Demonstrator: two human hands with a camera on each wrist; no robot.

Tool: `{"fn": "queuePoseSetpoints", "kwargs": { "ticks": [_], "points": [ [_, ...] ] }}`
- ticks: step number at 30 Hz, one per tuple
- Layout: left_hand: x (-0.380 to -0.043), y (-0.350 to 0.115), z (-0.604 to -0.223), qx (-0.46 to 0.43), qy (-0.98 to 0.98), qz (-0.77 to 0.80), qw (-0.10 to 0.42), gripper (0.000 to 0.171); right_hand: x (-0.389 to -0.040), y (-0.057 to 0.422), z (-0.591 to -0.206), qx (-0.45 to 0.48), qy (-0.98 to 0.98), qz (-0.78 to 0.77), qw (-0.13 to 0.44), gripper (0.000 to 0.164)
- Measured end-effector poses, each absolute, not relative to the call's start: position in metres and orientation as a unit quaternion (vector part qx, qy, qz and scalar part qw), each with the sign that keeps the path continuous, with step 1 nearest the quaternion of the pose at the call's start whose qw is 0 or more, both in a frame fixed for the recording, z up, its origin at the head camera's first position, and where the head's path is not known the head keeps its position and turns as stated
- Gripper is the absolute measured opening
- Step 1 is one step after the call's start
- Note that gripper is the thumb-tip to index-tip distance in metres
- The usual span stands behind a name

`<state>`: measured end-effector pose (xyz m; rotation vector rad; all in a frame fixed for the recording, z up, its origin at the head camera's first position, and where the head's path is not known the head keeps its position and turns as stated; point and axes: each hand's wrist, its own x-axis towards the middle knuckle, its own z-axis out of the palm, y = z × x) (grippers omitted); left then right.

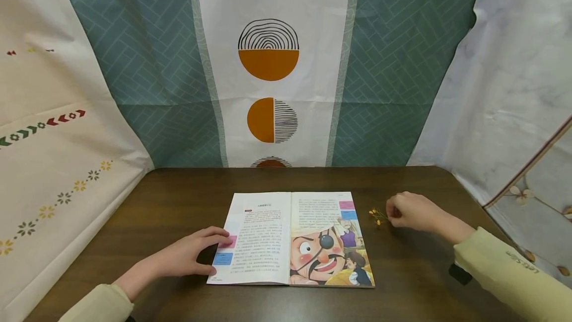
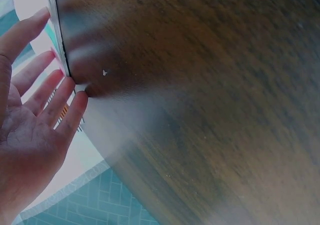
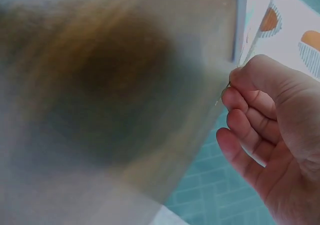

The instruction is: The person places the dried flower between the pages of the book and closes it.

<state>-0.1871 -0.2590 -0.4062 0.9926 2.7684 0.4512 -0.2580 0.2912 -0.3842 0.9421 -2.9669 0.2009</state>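
An open book [image 1: 259, 235] lies flat on the wooden table, text on its left page and a cartoon face with an eyepatch on the right. My left hand [image 1: 189, 252] rests at the book's left edge, fingers spread and relaxed, fingertips by the pink and blue tabs. In the left wrist view those fingers lie along the book's edge. To the right of the book, my right hand [image 1: 413, 212] pinches the thin stem of a sprig of small yellow flowers [image 1: 378, 216] between thumb and index finger. The flower heads point towards the book's right page.
The dark wooden table [image 1: 187, 183] ends at a patterned curtain [image 1: 272, 88] behind. Pale cloths hang at the left [image 1: 58, 163] and right [image 1: 514, 88] sides. A small black object [image 1: 460, 274] shows under the right sleeve.
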Motion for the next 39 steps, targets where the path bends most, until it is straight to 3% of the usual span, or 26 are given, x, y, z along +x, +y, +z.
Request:
{"fn": "queuePoseSetpoints", "kwargs": {
  "ticks": [11, 20, 39],
  "points": [
    [-0.186, -0.259, -0.406, 0.333, 0.927, 0.151, 0.081, 0.058, -0.267, 0.278, -0.358, 0.319, -0.946, 0.055, 0.021, 0.022],
    [-0.185, -0.257, -0.404, 0.332, 0.927, 0.152, 0.081, 0.059, -0.273, 0.254, -0.344, 0.315, -0.947, 0.057, -0.006, 0.020],
    [-0.184, -0.256, -0.407, 0.324, 0.931, 0.147, 0.079, 0.058, -0.286, 0.180, -0.351, 0.322, -0.938, 0.124, -0.022, 0.012]
  ]
}}
